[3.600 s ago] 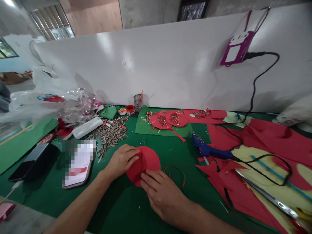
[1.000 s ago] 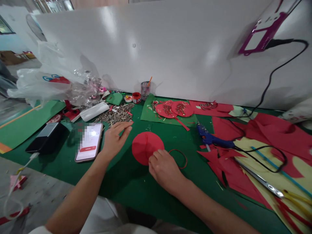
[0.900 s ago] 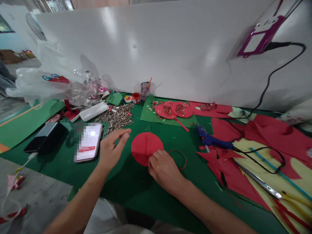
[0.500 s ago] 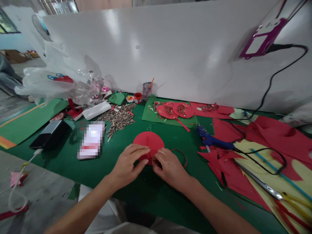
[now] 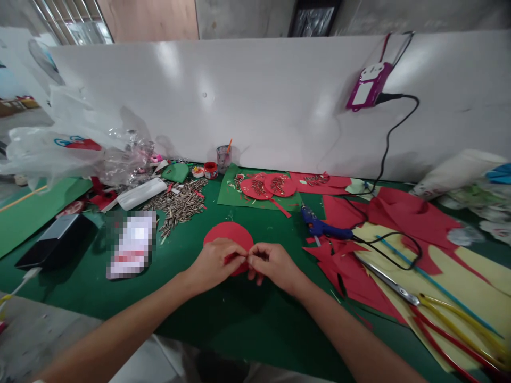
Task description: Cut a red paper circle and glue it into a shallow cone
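Observation:
A red paper circle (image 5: 227,234) lies flat on the green table cover (image 5: 223,314) in front of me. My left hand (image 5: 215,261) and my right hand (image 5: 273,264) meet at the circle's near edge. Their fingertips are pinched together there on red paper, and a thin red strip shows between the fingers. My hands cover the lower part of the circle. The loose red paper ring that lay to its right is out of sight, behind my right hand.
A phone (image 5: 130,244) and a black power bank (image 5: 51,247) lie to the left, with a pile of sunflower seeds (image 5: 178,205) behind them. A blue glue gun (image 5: 319,229), red paper sheets (image 5: 403,213) and scissors (image 5: 439,314) crowd the right. A white board (image 5: 259,101) closes the back.
My left hand left the spot by the phone and came to the red circle. Both hands now pinch at its near edge. The red ring is no longer visible.

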Demonstrator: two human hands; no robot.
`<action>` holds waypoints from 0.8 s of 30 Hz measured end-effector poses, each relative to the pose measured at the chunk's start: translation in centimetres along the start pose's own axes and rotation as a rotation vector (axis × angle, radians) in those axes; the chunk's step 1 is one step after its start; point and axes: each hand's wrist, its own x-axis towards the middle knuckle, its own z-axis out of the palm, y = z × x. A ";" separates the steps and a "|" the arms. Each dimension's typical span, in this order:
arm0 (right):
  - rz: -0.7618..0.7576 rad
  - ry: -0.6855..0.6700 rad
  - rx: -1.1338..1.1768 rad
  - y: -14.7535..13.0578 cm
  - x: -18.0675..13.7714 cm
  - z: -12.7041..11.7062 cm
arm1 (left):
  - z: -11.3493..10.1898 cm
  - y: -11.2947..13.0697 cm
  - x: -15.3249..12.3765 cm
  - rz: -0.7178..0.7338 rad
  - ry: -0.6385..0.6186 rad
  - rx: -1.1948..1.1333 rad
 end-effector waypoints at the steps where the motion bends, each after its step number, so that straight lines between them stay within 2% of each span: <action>1: 0.010 0.003 0.007 0.0 0.0 -0.1 | 0.1 0.0 0.1 0.016 0.000 0.029; 6: 0.006 0.042 -0.037 0.1 0.5 -0.2 | 0.9 -0.5 1.0 0.095 0.045 0.140; 9: -0.036 0.111 -0.109 -0.2 0.3 -0.4 | 1.4 -0.8 1.6 0.067 0.045 0.120; 12: -0.201 0.335 -0.353 -0.8 -1.8 -2.2 | 1.6 -1.2 2.0 -0.062 0.025 0.005; 14: -0.355 0.552 -0.709 -0.7 -4.5 -4.7 | 1.8 -1.8 1.9 -0.168 0.038 -0.131; 15: -0.377 0.645 -0.866 -0.4 -6.1 -6.3 | 1.8 -2.1 1.9 -0.230 0.040 -0.234; 17: -0.295 0.756 -1.099 0.7 -9.7 -9.8 | 1.9 -2.8 1.7 -0.364 0.039 -0.471; 18: -0.206 0.801 -1.208 1.5 -11.4 -11.5 | 1.9 -3.1 1.7 -0.425 0.058 -0.577; 19: -0.074 0.778 -1.303 2.3 -13.1 -13.1 | 1.9 -3.2 1.7 -0.468 0.078 -0.663; 21: 0.160 0.641 -1.429 4.1 -15.7 -15.5 | 1.7 -3.3 1.7 -0.516 0.140 -0.805; 24: 0.284 0.562 -1.451 6.3 -17.9 -17.2 | 1.3 -3.2 1.8 -0.554 0.182 -0.924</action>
